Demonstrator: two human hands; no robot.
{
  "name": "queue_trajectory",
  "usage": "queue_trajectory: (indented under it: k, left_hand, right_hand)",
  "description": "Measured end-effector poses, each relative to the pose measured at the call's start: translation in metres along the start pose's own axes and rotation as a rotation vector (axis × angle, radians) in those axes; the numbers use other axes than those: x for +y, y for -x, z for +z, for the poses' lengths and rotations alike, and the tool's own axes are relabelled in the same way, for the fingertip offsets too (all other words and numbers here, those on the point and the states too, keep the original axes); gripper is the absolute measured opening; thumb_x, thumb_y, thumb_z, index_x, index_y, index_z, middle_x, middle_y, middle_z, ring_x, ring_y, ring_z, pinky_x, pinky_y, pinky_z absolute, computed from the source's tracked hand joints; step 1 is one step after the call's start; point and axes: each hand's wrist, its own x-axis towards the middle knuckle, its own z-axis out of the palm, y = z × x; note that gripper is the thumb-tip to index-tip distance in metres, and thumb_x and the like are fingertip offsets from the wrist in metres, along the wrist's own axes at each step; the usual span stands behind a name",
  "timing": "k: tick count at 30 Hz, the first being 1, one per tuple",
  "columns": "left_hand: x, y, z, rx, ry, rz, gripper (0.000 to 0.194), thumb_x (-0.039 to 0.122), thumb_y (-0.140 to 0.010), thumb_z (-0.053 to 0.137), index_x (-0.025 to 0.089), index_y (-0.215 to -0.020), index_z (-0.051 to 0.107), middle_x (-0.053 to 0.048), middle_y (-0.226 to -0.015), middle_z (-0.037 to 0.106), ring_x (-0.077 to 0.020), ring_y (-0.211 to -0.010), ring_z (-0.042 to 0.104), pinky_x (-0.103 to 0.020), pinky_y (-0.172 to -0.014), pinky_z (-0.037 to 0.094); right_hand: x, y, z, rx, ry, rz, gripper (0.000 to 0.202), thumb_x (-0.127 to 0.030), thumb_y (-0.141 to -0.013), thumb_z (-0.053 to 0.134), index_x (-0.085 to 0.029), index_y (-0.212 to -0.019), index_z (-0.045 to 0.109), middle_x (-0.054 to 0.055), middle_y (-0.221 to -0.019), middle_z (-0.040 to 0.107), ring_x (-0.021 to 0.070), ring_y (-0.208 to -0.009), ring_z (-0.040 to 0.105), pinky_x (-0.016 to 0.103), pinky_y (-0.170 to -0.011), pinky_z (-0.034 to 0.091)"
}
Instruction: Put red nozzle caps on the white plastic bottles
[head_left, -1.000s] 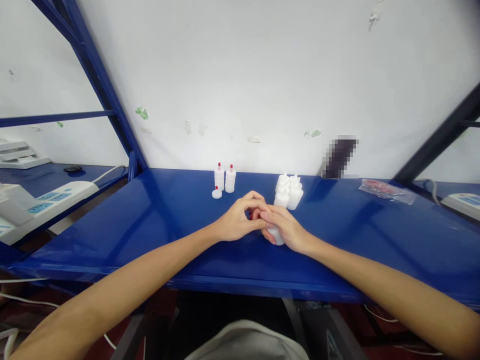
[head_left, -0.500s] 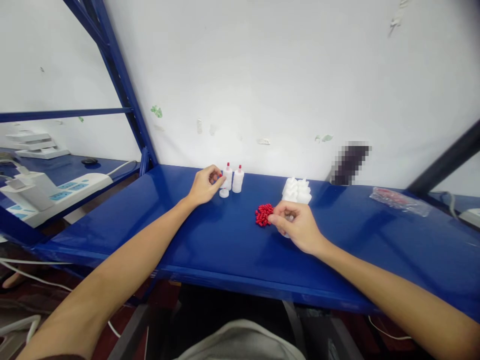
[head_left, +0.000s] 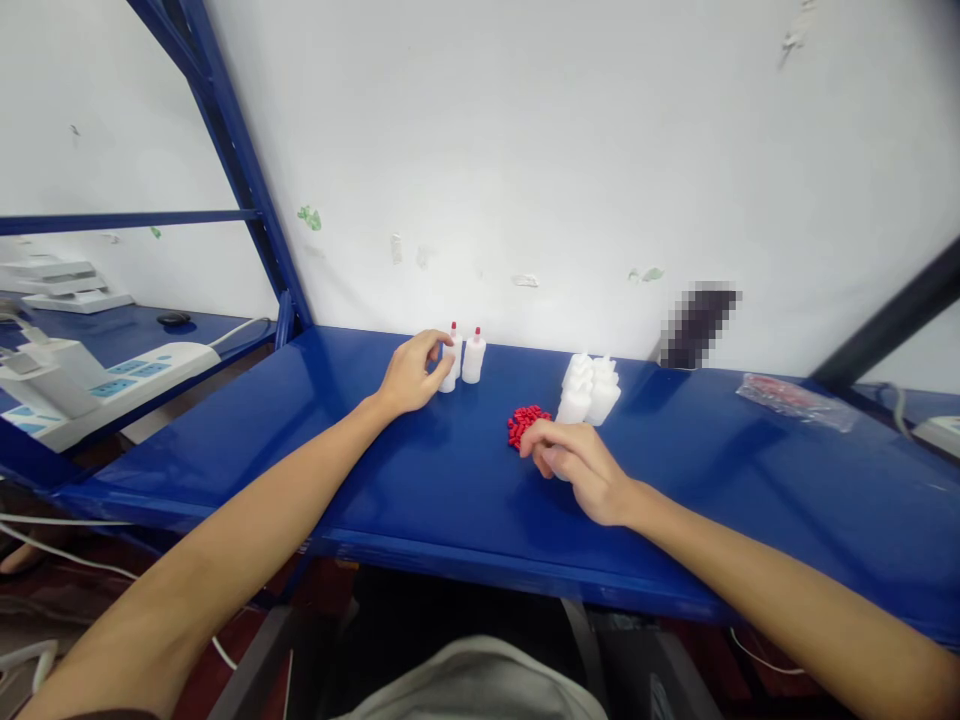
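Two upright white bottles with red tips stand near the wall, the right one [head_left: 473,360] free of any hand. My left hand [head_left: 416,372] is beside the left bottle [head_left: 449,372], thumb and fingers apart at its side. A pile of small red caps [head_left: 525,422] lies on the blue table [head_left: 450,470]. Over the right edge of the pile is my right hand [head_left: 574,462], its fingers bent down; the fingertips are partly hidden. Behind that hand stand several white bottles [head_left: 592,385] without red tips, close together.
A clear plastic bag [head_left: 795,400] with something red lies at the right. On the left are a white power strip [head_left: 150,375] with plugs and a black mouse [head_left: 173,319]. Blue frame posts rise at the back left, before a white wall.
My left fingers have opened beside the left bottle, whose red tip now shows clearly. My right hand has shifted left and down, onto the edge of the red caps.
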Motion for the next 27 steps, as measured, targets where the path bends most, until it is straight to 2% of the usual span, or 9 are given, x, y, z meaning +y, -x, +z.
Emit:
queue_trajectory:
  k: [2, 5, 8, 14, 20, 22, 25, 27]
  left_hand:
    - [0.018, 0.002, 0.003, -0.106, 0.0, 0.112, 0.016, 0.027, -0.091, 0.05, 0.017, -0.098, 0.062, 0.001, -0.076, 0.056, -0.0129, -0.067, 0.051, -0.026, -0.069, 0.041]
    - [0.045, 0.005, 0.015, -0.408, -0.014, 0.311, 0.02, 0.025, -0.091, 0.05, 0.019, -0.105, 0.063, -0.003, -0.089, 0.063, -0.0154, -0.076, 0.058, -0.027, -0.074, 0.044]
    - [0.057, 0.008, 0.028, -0.537, -0.022, 0.372, 0.025, 0.023, -0.092, 0.049, 0.02, -0.112, 0.062, -0.005, -0.098, 0.063, -0.017, -0.083, 0.06, -0.027, -0.075, 0.044]
    - [0.05, 0.008, 0.034, -0.6, 0.056, 0.163, 0.024, 0.038, -0.094, 0.054, 0.019, -0.108, 0.06, 0.004, -0.069, 0.055, -0.0138, -0.062, 0.053, -0.026, -0.06, 0.036]
    - [0.053, 0.005, 0.034, -0.63, 0.064, 0.171, 0.019, 0.033, -0.093, 0.056, 0.02, -0.101, 0.066, 0.004, -0.067, 0.054, -0.0123, -0.061, 0.051, -0.025, -0.058, 0.032]
    - [0.054, 0.005, 0.034, -0.625, 0.088, 0.164, 0.018, 0.031, -0.093, 0.055, 0.019, -0.1, 0.067, 0.003, -0.066, 0.054, -0.012, -0.06, 0.05, -0.025, -0.058, 0.032]
    - [0.054, 0.006, 0.032, -0.603, 0.122, 0.145, 0.018, 0.029, -0.093, 0.053, 0.019, -0.101, 0.066, 0.004, -0.064, 0.052, -0.0117, -0.058, 0.048, -0.024, -0.058, 0.033]
    - [0.055, 0.007, 0.031, -0.557, 0.144, 0.142, 0.018, 0.029, -0.093, 0.052, 0.019, -0.102, 0.065, 0.005, -0.063, 0.05, -0.0114, -0.058, 0.047, -0.024, -0.058, 0.033]
  right_hand:
    - [-0.002, 0.001, 0.002, -0.07, -0.025, -0.015, 0.027, -0.033, -0.097, 0.036, -0.017, -0.093, 0.058, 0.0, -0.065, 0.054, 0.015, -0.058, 0.05, 0.028, -0.059, 0.038]
    - [-0.003, 0.001, 0.004, -0.135, -0.069, -0.04, 0.031, -0.038, -0.099, 0.032, -0.018, -0.093, 0.055, -0.001, -0.064, 0.054, 0.0143, -0.056, 0.051, 0.028, -0.058, 0.039]
    - [-0.004, 0.0, 0.002, -0.172, 0.012, -0.052, 0.028, -0.035, -0.099, 0.035, -0.019, -0.087, 0.053, -0.002, -0.063, 0.052, 0.0132, -0.055, 0.049, 0.027, -0.058, 0.038]
    - [-0.002, 0.0, 0.003, -0.116, 0.084, -0.077, 0.019, -0.024, -0.096, 0.035, -0.02, -0.088, 0.052, 0.0, -0.073, 0.053, 0.0152, -0.064, 0.048, 0.029, -0.064, 0.038]
    - [-0.01, 0.001, 0.009, -0.169, 0.159, -0.097, 0.013, -0.022, -0.098, 0.038, -0.02, -0.1, 0.051, 0.003, -0.087, 0.057, 0.0172, -0.078, 0.05, 0.031, -0.075, 0.042]
    - [-0.011, 0.0, 0.01, -0.157, 0.207, -0.075, 0.011, -0.022, -0.097, 0.043, -0.02, -0.096, 0.054, 0.003, -0.087, 0.06, 0.0175, -0.079, 0.052, 0.032, -0.077, 0.042]
    - [-0.008, -0.002, 0.009, -0.076, 0.191, -0.02, 0.019, -0.021, -0.096, 0.044, -0.019, -0.081, 0.055, 0.002, -0.077, 0.061, 0.0164, -0.071, 0.053, 0.03, -0.072, 0.041]
    - [-0.006, -0.003, 0.008, -0.091, 0.146, 0.0, 0.014, -0.017, -0.091, 0.045, -0.019, -0.081, 0.056, 0.002, -0.075, 0.061, 0.0158, -0.068, 0.054, 0.029, -0.068, 0.041]
